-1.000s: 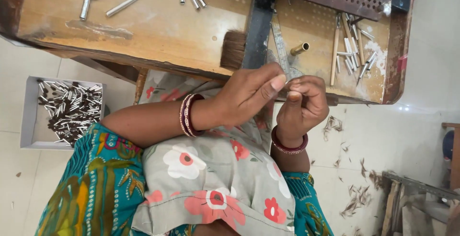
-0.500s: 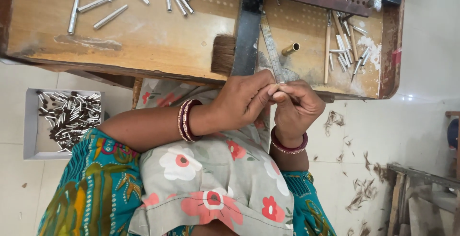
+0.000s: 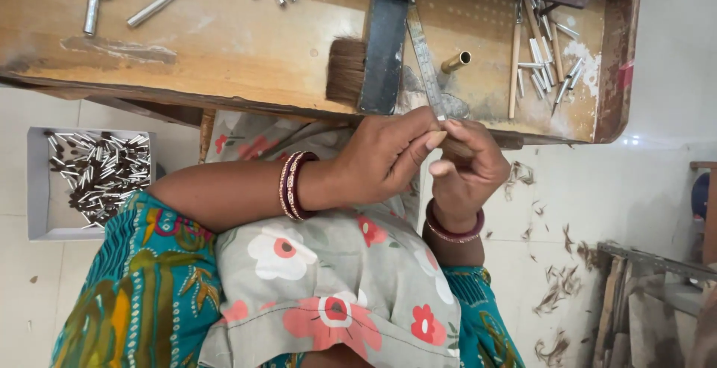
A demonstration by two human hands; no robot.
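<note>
1. Brown bristle tuft [image 3: 457,146] sits pinched between both hands, just off the wooden bench's near edge [image 3: 224,99], its long axis running left to right.
2. Left hand [image 3: 388,160] and right hand [image 3: 467,170] touch, fingers closed narrowly on it; neither is nearer.

I see a worn wooden workbench [image 3: 224,39] across the top of the view, its far strip pierced with small holes. Beneath it lies a pale tiled floor [image 3: 642,189], evenly lit and scattered with dark fibre clippings [image 3: 556,293]. A shallow white tray [image 3: 45,218] sits on the floor on one side. On the other side stand rough wooden pieces [image 3: 635,308], possibly a stool frame.
</note>
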